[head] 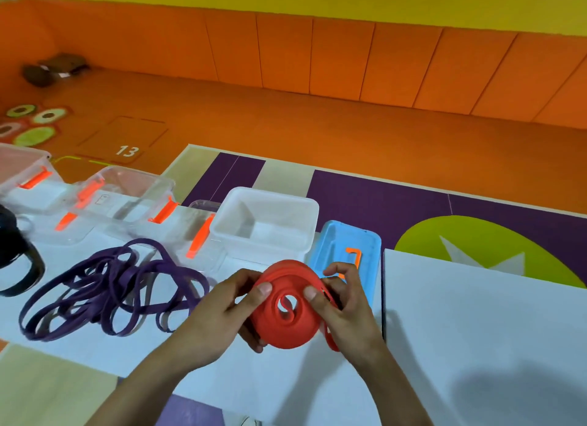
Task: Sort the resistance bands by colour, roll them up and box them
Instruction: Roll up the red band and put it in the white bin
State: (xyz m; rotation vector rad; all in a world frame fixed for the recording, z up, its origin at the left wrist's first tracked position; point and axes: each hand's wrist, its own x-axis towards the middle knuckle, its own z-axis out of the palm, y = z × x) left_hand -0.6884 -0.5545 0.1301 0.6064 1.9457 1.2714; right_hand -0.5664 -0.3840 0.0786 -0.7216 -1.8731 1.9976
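Both hands hold a red resistance band [287,322] wound into a thick coil just above the white table [476,330]. My left hand [222,311] grips the coil's left side with the thumb on top. My right hand [343,301] pinches its right side, and a loose red loop hangs below that hand. To the left, a pile of purple bands [108,286] lies tangled on the table. Black bands [19,263] sit at the far left edge. An empty white box [297,232] stands behind the coil.
Several clear boxes with orange clips [127,197] line the table's back left. A blue lid with an orange clip [346,251] lies right of the white box. The table's right half is bare white. Orange floor and padded wall lie beyond.
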